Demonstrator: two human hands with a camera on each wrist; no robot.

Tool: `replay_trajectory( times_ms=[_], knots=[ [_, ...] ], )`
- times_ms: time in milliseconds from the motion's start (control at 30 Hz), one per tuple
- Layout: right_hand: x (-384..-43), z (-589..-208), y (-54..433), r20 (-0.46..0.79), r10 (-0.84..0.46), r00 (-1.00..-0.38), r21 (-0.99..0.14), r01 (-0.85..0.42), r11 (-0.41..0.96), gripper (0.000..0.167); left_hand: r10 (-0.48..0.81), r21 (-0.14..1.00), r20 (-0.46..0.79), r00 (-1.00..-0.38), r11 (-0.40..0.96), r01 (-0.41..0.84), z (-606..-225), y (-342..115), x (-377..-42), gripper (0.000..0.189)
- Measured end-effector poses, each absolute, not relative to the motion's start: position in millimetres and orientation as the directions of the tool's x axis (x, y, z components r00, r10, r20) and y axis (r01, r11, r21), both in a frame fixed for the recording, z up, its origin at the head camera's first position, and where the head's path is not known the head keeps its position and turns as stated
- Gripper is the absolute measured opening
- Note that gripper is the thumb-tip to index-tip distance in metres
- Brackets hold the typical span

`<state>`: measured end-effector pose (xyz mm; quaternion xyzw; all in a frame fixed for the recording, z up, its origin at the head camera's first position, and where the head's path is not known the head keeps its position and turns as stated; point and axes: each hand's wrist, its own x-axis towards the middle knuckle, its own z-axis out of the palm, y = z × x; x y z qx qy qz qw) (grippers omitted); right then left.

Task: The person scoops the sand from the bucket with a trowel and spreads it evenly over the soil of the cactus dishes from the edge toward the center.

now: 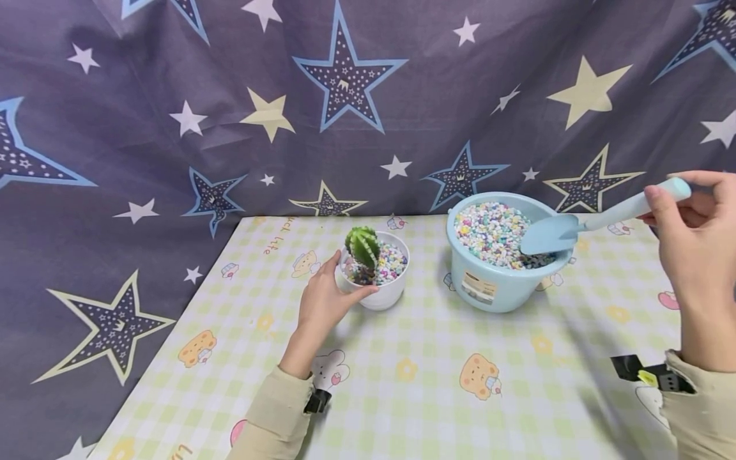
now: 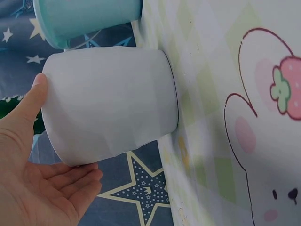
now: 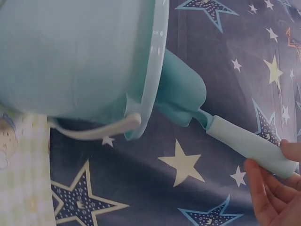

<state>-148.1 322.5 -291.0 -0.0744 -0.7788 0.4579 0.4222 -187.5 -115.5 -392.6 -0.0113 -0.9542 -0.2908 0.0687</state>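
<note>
While hands point(image 1: 326, 295) point(image 1: 698, 249) hold pot point(image 1: 386, 296) and trowel point(image 1: 611, 214), checked tablecloth point(image 1: 414, 338), starry curtain point(image 1: 437, 108).

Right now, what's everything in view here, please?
Cactus: 1, green, in the pot
Pot: 1, white, left of the bucket
Bucket: 1, light blue, right of the pot
Pebbles: many, multicoloured, in pot and bucket
Scoop: 1, light blue, at the bucket's mouth
Label: 1, tan and white, on the bucket
Bail: 1, white, on the bucket
Tablecloth: 1, green and white, under the bucket
Backdrop: 1, dark with stars, behind
Bands: 2, mostly black, one at each wrist
Sleeves: 2, beige, on both arms
Hands: 2, bare; left hand on the pot, right hand on the scoop
</note>
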Motion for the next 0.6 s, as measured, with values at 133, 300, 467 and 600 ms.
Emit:
replay_trajectory(
  times_ms=[133, 300, 467, 600],
  knots=[
    [-146, -294, 324, 0.608, 0.482, -0.631, -0.731, -0.208, 0.650, 0.031, -0.022, 0.554, 0.134, -0.991, 0.831, 0.057, -393, -115, -188, 0.109],
    [-148, -303, 325, 0.668, 0.441, -0.599, -0.651, -0.184, 0.736, 0.032, -0.020, 0.553, 0.137, -0.990, 0.831, 0.060, -392, -114, -188, 0.109],
    [-151, -311, 322, 0.697, 0.411, -0.588, -0.626, -0.219, 0.748, 0.031, -0.025, 0.557, 0.131, -0.991, 0.829, 0.052, -392, -114, -187, 0.109],
    [-152, -320, 320, 0.635, 0.431, -0.641, -0.690, -0.220, 0.690, 0.025, -0.029, 0.558, 0.125, -0.992, 0.828, 0.046, -392, -114, -187, 0.110]
  ],
)
